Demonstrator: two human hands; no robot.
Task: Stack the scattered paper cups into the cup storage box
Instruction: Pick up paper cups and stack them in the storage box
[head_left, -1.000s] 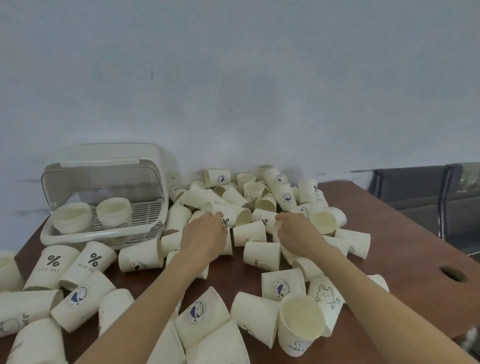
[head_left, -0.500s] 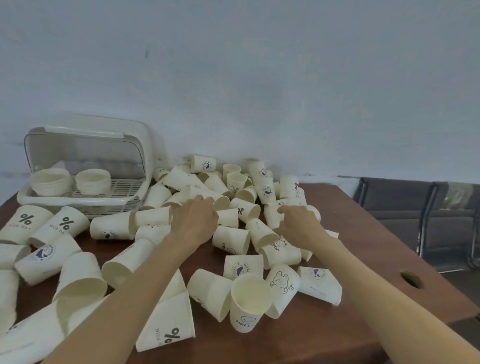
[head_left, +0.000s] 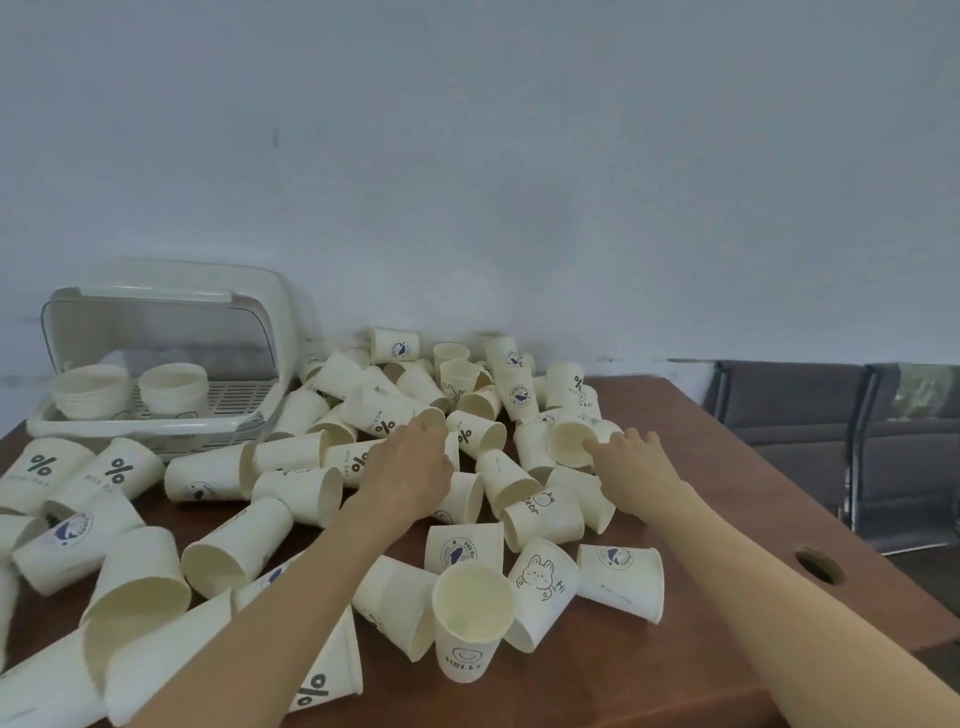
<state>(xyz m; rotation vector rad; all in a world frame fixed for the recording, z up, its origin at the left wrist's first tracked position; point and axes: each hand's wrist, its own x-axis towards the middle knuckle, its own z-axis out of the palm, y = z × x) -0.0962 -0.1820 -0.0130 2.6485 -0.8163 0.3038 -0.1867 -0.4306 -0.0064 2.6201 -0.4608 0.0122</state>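
Observation:
Many cream paper cups (head_left: 470, 626) lie scattered and tipped over on the brown table (head_left: 727, 519). The white cup storage box (head_left: 156, 423) stands at the back left with its clear lid raised. Two short stacks of cups (head_left: 91, 389) sit inside it. My left hand (head_left: 410, 467) rests palm down on cups in the middle of the pile, with its fingertips curled out of sight. My right hand (head_left: 634, 462) reaches in from the right, fingers apart. Its fingertips touch the rim of a cup on its side (head_left: 569, 441), whose mouth faces me.
The pale wall runs close behind the pile. A round cable hole (head_left: 818, 566) is cut into the table near its right edge. Dark chairs (head_left: 789, 410) stand beyond that edge. More cups crowd the front left corner (head_left: 135, 597).
My view has shifted between frames. Both hands stay over the middle of the pile. My right hand has moved a little right onto the rim of the sideways cup.

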